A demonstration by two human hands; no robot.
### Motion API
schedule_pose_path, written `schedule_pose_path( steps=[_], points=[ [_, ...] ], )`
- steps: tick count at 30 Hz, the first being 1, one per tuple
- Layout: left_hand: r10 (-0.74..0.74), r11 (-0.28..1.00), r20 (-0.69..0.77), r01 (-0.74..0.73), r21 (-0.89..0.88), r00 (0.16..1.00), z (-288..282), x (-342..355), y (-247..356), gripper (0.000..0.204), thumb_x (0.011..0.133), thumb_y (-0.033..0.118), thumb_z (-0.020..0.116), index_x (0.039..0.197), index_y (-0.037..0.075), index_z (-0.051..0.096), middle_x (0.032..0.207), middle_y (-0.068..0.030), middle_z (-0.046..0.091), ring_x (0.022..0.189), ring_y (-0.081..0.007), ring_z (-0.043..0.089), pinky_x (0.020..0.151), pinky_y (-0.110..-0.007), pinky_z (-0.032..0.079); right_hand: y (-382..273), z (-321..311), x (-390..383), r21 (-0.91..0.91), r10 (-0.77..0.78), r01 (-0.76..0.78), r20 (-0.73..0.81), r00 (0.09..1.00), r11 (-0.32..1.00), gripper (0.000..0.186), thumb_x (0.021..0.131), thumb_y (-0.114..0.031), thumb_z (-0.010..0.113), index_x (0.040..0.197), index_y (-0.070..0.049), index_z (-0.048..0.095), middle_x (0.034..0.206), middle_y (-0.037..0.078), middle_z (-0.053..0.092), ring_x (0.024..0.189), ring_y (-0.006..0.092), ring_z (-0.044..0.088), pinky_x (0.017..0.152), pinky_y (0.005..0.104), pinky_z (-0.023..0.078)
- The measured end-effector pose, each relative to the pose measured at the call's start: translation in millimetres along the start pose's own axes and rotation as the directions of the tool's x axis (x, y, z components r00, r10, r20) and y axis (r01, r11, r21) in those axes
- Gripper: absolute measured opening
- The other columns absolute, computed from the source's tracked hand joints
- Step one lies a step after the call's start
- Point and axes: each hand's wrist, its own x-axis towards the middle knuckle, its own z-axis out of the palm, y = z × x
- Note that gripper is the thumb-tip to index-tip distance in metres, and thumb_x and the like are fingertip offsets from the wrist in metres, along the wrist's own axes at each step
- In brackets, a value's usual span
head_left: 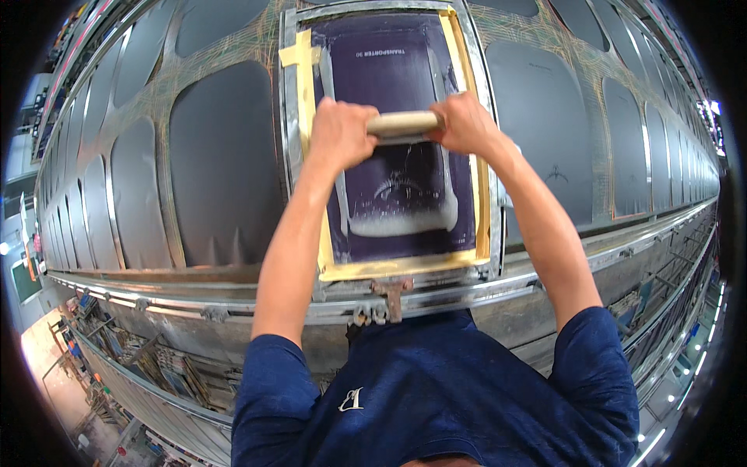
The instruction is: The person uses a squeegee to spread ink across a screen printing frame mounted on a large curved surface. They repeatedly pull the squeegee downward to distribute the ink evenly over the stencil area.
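The pale, rounded wooden handle [405,122] looks smooth and matt. The flat, dark purple rectangular screen [381,39] has a glossy sheen, smeared near its lower end with a wet-looking whitish film [405,226]. Matt, papery yellow tape [397,268] lines the dull, scuffed silver metal frame [290,109]. The dark grey, round-cornered sheets [226,163] look smooth with a soft satin sheen. A small brown bracket [394,300] seems rusty, rough metal; the navy short-sleeved shirt [467,373] is soft, matt cloth.
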Motion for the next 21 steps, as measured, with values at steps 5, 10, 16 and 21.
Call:
schedule_pose_path(
  steps=[5,10,16,21],
  points=[
    [-0.005,1.0,0.004,0.005,-0.019,1.0,20.7,-124.4,72.2,0.032,0.064,0.018,0.087,0.094,0.016,0.075,0.088,-0.0018,0.075,0.081,-0.0223,0.068,0.085,-0.039,0.043,-60.3,27.2,-125.8,0.038,-0.03,0.032,-0.054,0.998,0.999,0.02,0.069,-0.016,0.084,0.077,-0.008,0.067,0.073,0.01,0.067,0.084,0.031,0.064,0.087,0.0454,0.048],
    [0.017,0.999,-0.067,-0.015,0.039,0.998,20.1,-159.9,91.0,0.036,0.062,0.017,0.086,0.095,0.016,0.073,0.093,0.0002,0.072,0.086,-0.0213,0.065,0.086,-0.039,0.043,-73.4,-3.6,-145.2,0.293,0.036,-0.011,-0.079,0.996,0.956,0.037,0.083,-0.03,0.081,0.112,-0.008,0.075,0.106,0.016,0.073,0.108,0.033,0.066,0.1,0.0437,0.048],
    [0.05,0.992,0.02,-0.052,0.117,0.999,24.4,-163.2,95.6,0.034,0.063,0.02,0.084,0.094,0.015,0.071,0.098,-0.0001,0.07,0.096,-0.0214,0.062,0.088,-0.04,0.043,60.9,21.1,-135.3,0.374,0.762,-0.666,-0.379,0.526,0.646,0.041,0.097,-0.043,0.065,0.109,-0.004,0.072,0.107,0.018,0.073,0.099,0.0373,0.068,0.088,0.0453,0.051],
    [0.03,0.999,-0.056,-0.029,0.025,0.998,23.5,-177.8,91.6,0.033,0.061,0.014,0.078,0.093,0.013,0.071,0.094,0.0007,0.068,0.089,-0.0215,0.062,0.085,-0.039,0.042,75.8,39.7,-140.7,0.525,0.762,-0.558,-0.355,0.542,0.642,0.039,0.098,-0.039,0.066,0.098,-0.001,0.069,0.081,0.012,0.07,0.074,0.0218,0.063,0.072,0.0385,0.05]
  ],
)
